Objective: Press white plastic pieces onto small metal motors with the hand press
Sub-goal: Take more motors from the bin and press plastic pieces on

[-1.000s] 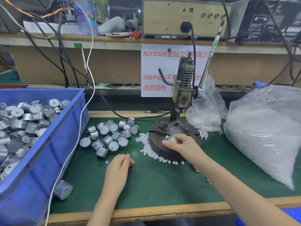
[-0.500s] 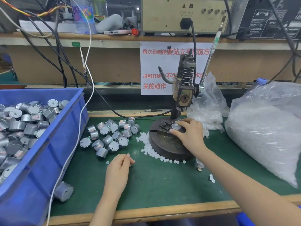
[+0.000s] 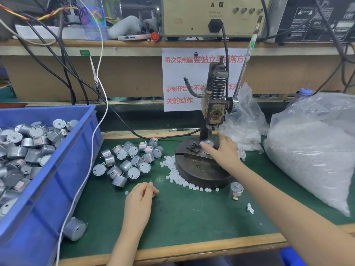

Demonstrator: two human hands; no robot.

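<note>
metal motor [image 3: 207, 145] pinched by right hand [image 3: 224, 153] under press [image 3: 216, 112]; left hand [image 3: 140, 198] curled on mat [image 3: 192, 217], hold unclear.

A small silver motor [image 3: 208, 144] sits flat face up under the ram of a dark, rust-spotted hand press [image 3: 215, 112], with white plastic pieces [image 3: 176, 176] strewn against its left side and more motors [image 3: 130, 160] heaped nearby on the green worktop [image 3: 192, 217].

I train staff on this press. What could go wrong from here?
The right hand grips the small round silver motor under the dark metal hand press; pulling the long lever now could crush fingers. The loose white plastic pieces scattered beside the press's round base could be swept off the green mat by the forearm.
</note>
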